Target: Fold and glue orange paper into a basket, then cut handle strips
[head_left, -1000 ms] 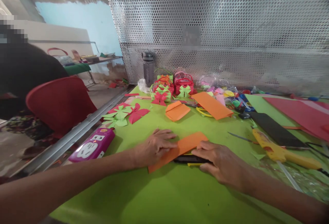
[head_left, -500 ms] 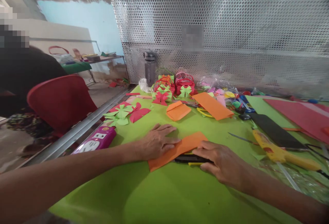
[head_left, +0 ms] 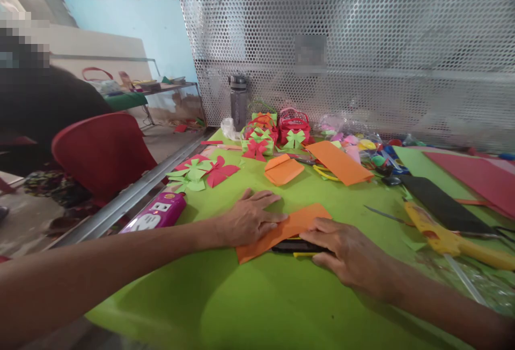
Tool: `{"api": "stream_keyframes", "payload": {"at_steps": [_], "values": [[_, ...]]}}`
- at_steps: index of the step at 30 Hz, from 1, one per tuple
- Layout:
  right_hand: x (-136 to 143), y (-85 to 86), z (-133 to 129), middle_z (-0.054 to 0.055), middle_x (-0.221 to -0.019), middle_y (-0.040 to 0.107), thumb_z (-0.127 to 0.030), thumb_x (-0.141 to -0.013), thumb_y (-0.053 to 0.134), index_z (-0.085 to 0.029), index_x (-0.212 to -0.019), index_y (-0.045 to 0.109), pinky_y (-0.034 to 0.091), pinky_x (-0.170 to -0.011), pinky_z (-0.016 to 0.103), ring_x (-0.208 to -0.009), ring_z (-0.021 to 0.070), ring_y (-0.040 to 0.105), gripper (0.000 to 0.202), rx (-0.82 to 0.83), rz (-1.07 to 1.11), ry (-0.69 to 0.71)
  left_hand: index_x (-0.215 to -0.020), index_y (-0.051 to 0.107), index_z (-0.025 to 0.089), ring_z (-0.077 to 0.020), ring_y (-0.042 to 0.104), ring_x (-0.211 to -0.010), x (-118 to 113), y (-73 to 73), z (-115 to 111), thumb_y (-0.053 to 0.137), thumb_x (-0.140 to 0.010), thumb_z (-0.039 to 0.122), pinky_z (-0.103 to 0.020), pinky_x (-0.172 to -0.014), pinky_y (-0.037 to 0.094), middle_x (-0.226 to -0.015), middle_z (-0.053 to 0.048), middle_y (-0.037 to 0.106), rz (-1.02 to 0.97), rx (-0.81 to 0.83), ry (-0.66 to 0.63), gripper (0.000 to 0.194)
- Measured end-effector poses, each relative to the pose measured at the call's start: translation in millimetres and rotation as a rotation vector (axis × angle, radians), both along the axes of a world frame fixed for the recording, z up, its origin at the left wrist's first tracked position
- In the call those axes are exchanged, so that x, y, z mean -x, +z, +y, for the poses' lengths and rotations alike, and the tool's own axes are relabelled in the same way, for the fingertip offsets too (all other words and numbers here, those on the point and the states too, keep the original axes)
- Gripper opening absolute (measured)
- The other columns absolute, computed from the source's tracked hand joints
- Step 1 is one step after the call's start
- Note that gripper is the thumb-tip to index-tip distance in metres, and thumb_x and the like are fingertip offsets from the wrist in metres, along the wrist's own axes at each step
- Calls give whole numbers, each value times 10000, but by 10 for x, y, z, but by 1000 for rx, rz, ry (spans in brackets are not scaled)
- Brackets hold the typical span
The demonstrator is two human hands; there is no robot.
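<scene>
Left hand flat, fingers spread, pinning orange paper mid-table; right hand closed around black-and-yellow cutter at its near edge (no cut visible yet), trimming apparently remaining.

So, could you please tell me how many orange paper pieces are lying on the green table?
3: one under both hands, one folded piece at mid-table, one long sheet right of it. More may hide in the clutter.
</scene>
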State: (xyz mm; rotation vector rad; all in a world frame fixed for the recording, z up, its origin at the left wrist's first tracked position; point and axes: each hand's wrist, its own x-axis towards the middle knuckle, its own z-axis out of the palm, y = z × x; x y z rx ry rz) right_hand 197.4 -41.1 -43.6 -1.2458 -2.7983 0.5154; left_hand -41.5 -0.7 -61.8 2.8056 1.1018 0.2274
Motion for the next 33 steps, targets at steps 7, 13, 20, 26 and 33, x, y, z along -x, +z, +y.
{"api": "stream_keyframes", "payload": {"at_steps": [7, 13, 20, 26, 33], "values": [[40, 9, -19, 58, -905, 568, -168, -834, 522, -200, -1050, 608, 399, -702, 315, -818, 205, 556, 235, -12, -9, 10, -1191, 582, 326, -307, 379, -1289, 6, 19, -2, 424, -920, 339, -637, -999, 257, -1402, -109, 441, -10, 6, -22, 314], [75, -4, -19, 59, -905, 574, -178, -826, 522, -197, -1018, 615, 403, -716, 317, -830, 206, 556, 214, -27, 9, 34, -1196, 576, 334, -301, 360, -1303, -1, 19, -4, 438, -917, 327, -644, -993, 251, -1411, -116, 428, 13, 5, -16, 311], [148, 36, -36, 76, -921, 591, -173, -819, 529, -175, -1011, 622, 431, -739, 349, -845, 225, 565, 213, -21, -12, 41, -1198, 580, 321, -319, 370, -1295, -23, 71, -24, 449, -912, 299, -659, -987, 253, -1405, -120, 435, 38, 17, -9, 315], [206, -6, -51, 105, -986, 602, -173, -809, 541, -163, -1072, 618, 439, -795, 370, -922, 246, 565, 274, -39, 32, 59, -1210, 575, 304, -332, 365, -1293, -21, 76, -26, 423, -924, 296, -671, -979, 257, -1407, -131, 430, 48, 8, -23, 324], [237, -25, -64, 79, -941, 599, -182, -813, 540, -180, -1059, 615, 438, -732, 351, -854, 230, 564, 258, -49, 44, 70, -1216, 571, 292, -312, 359, -1299, -11, 49, -23, 426, -923, 290, -643, -1001, 255, -1406, -131, 431, 50, -7, -27, 327]]}}
